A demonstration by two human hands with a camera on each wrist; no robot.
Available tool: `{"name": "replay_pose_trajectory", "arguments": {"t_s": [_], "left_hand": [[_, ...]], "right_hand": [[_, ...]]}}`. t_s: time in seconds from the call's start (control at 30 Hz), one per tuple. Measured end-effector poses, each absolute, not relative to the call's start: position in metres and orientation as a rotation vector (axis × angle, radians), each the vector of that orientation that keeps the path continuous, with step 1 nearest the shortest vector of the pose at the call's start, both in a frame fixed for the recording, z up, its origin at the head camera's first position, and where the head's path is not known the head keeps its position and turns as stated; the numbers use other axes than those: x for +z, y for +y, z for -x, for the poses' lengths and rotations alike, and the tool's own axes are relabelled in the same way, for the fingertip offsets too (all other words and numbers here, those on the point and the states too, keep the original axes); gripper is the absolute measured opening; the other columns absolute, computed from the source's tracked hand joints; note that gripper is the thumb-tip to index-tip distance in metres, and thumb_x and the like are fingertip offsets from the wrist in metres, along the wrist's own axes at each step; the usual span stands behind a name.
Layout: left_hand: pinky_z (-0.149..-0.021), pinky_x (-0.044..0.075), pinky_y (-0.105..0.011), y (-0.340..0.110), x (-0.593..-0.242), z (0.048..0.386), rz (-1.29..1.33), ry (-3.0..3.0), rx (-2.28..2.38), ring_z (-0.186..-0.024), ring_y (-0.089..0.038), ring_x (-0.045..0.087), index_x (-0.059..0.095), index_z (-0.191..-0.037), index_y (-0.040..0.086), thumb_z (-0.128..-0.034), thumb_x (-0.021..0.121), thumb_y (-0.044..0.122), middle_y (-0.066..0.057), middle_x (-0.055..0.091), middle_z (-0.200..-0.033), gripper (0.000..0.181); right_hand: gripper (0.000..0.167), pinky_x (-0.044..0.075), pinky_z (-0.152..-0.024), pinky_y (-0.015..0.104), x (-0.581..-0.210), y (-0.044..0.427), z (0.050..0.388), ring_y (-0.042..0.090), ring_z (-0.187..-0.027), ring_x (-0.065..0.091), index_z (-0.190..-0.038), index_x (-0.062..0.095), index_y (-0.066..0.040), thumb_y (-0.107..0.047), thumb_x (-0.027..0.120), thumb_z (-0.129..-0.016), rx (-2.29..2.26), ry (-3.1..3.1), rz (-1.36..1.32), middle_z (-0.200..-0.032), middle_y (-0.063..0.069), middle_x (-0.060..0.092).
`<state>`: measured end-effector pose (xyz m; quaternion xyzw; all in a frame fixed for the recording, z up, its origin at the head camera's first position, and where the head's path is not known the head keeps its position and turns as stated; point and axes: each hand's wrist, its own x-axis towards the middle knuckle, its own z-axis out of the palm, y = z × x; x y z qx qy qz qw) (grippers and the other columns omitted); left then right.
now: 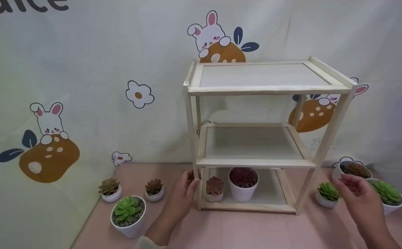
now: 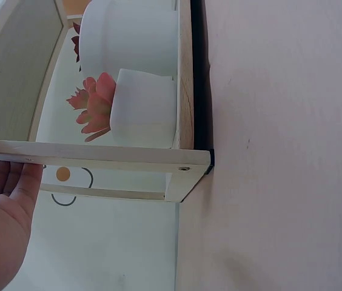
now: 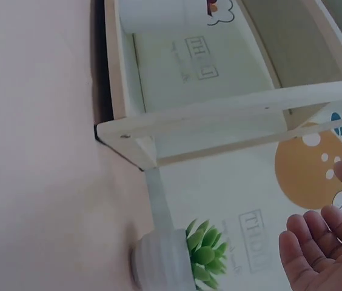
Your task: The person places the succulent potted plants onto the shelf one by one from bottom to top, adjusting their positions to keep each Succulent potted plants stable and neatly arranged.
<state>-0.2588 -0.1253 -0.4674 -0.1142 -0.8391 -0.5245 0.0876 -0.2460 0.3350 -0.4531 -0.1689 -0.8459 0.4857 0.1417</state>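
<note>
A three-tier wooden shelf (image 1: 256,162) stands on the pink surface. My left hand (image 1: 180,197) grips its front left post; in the left wrist view the thumb and curled fingers of that hand (image 2: 4,212) lie round the post (image 2: 98,154). On the bottom tier are a small reddish succulent (image 1: 215,188) in a white pot and a larger dark red one (image 1: 243,183). My right hand (image 1: 363,204) hangs right of the shelf beside a small green succulent (image 1: 328,194), its fingers loosely bent with nothing between them; the right wrist view shows this hand (image 3: 328,242) apart from the shelf.
Left of the shelf stand a brownish succulent (image 1: 110,190), a small reddish-brown one (image 1: 154,189) and a larger green one (image 1: 128,214). At the right are a brown plant (image 1: 355,169) and a green plant (image 1: 387,193) in white pots. A printed cloth (image 1: 93,69) hangs behind.
</note>
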Motion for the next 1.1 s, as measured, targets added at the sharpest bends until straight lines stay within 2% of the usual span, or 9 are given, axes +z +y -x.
{"name": "replay_pose_trajectory", "arguments": {"t_s": [0.13, 0.23, 0.33, 0.53, 0.63, 0.7, 0.77, 0.93, 1.1], "left_hand": [[-0.117, 0.046, -0.05, -0.125, -0.467, 0.258, 0.317, -2.505, -1.577, -0.139, -0.03, 0.054, 0.048, -0.147, 0.007, -0.1118, 0.049, 0.029, -0.017, 0.059, -0.143, 0.042], [-0.118, 0.046, -0.051, -0.125, -0.467, 0.258, 0.295, -2.513, -1.595, -0.141, -0.031, 0.053, 0.047, -0.149, 0.008, -0.1118, 0.048, 0.031, -0.017, 0.057, -0.145, 0.044], [-0.118, 0.045, -0.051, -0.125, -0.467, 0.259, 0.291, -2.512, -1.603, -0.142, -0.032, 0.053, 0.046, -0.149, 0.007, -0.1116, 0.048, 0.035, -0.017, 0.057, -0.147, 0.047], [-0.117, 0.046, -0.05, -0.125, -0.468, 0.26, 0.291, -2.509, -1.591, -0.141, -0.031, 0.054, 0.047, -0.149, 0.008, -0.1114, 0.048, 0.036, -0.015, 0.058, -0.146, 0.046], [-0.117, 0.047, -0.05, -0.125, -0.469, 0.26, 0.295, -2.508, -1.582, -0.14, -0.031, 0.054, 0.047, -0.149, 0.008, -0.1116, 0.048, 0.033, -0.015, 0.058, -0.146, 0.045], [-0.117, 0.047, -0.05, -0.125, -0.469, 0.26, 0.297, -2.508, -1.577, -0.14, -0.031, 0.054, 0.047, -0.149, 0.008, -0.1117, 0.048, 0.033, -0.015, 0.058, -0.146, 0.045], [-0.117, 0.046, -0.05, -0.125, -0.469, 0.26, 0.296, -2.511, -1.578, -0.141, -0.031, 0.054, 0.046, -0.15, 0.008, -0.1114, 0.048, 0.036, -0.014, 0.057, -0.147, 0.048], [-0.118, 0.045, -0.05, -0.126, -0.469, 0.26, 0.335, -2.499, -1.58, -0.139, -0.031, 0.054, 0.046, -0.148, 0.004, -0.1116, 0.048, 0.034, -0.017, 0.058, -0.143, 0.048], [-0.118, 0.046, -0.048, -0.126, -0.469, 0.261, 0.368, -2.487, -1.566, -0.136, -0.03, 0.056, 0.047, -0.147, 0.0, -0.1119, 0.049, 0.028, -0.019, 0.059, -0.14, 0.044]], "right_hand": [[0.07, 0.047, -0.071, 0.004, -0.457, 0.34, 0.25, 0.001, -0.106, 0.053, -0.152, 0.045, -0.003, -0.049, 0.061, -0.102, 1.383, -2.486, 0.498, -0.14, 0.014, 0.057], [0.077, 0.042, -0.071, 0.002, -0.461, 0.343, 0.252, 0.023, -0.126, 0.054, -0.157, 0.037, -0.001, -0.05, 0.061, -0.102, 1.393, -2.521, 0.46, -0.152, 0.023, 0.048], [0.086, 0.04, -0.071, 0.0, -0.464, 0.346, 0.254, 0.044, -0.142, 0.045, -0.162, 0.025, 0.001, -0.05, 0.061, -0.102, 1.425, -2.559, 0.412, -0.159, 0.03, 0.039], [0.097, 0.042, -0.074, -0.001, -0.472, 0.352, 0.259, 0.05, -0.149, 0.034, -0.165, 0.012, 0.001, -0.048, 0.066, -0.101, 1.451, -2.644, 0.368, -0.165, 0.033, 0.026], [0.099, 0.054, -0.102, 0.022, -0.474, 0.353, 0.261, 0.05, -0.152, 0.029, -0.165, 0.009, 0.0, -0.046, 0.067, -0.1, 1.447, -2.669, 0.385, -0.167, 0.032, 0.022], [0.1, 0.047, -0.118, 0.042, -0.476, 0.353, 0.263, 0.05, -0.153, 0.026, -0.165, 0.008, 0.001, -0.046, 0.068, -0.1, 1.444, -2.674, 0.391, -0.167, 0.032, 0.02], [0.101, 0.032, -0.122, 0.063, -0.478, 0.354, 0.264, 0.052, -0.153, 0.025, -0.163, 0.008, 0.005, -0.044, 0.069, -0.099, 1.432, -2.674, 0.366, -0.166, 0.034, 0.02], [0.102, 0.029, -0.123, 0.065, -0.485, 0.357, 0.267, 0.055, -0.15, 0.027, -0.159, 0.012, 0.013, -0.042, 0.072, -0.098, 1.395, -2.699, 0.327, -0.162, 0.04, 0.022], [0.109, 0.026, -0.125, 0.064, -0.488, 0.361, 0.271, 0.055, -0.152, 0.021, -0.16, 0.005, 0.013, -0.048, 0.07, -0.098, 1.421, -2.758, 0.375, -0.163, 0.041, 0.016]]}}
